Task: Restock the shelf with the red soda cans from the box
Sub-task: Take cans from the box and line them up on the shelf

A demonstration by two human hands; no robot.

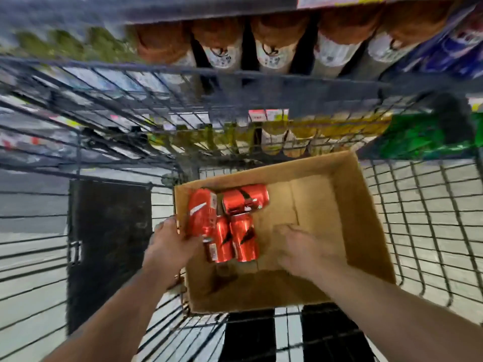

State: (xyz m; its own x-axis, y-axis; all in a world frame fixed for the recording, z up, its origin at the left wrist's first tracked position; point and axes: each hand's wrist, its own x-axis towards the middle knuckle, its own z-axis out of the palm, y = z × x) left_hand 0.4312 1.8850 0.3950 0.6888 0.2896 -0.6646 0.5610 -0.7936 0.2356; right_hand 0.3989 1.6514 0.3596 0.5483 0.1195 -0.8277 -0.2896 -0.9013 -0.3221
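A person's left hand (170,244) grasps a red aluminium soda can (202,215) at the left wall of an open brown cardboard box (366,205), beside the remaining red cans (244,239). The right hand (300,246) hangs loosely curled, apparently empty, near the box floor. A straight, upright lift should best clear the dark wire shelf (235,74) beyond.

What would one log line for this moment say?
left hand: grips red can | right hand: in box, empty | other cans: lying in box

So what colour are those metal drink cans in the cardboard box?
The metal drink cans are shiny red, some black-streaked; head view shows it best.
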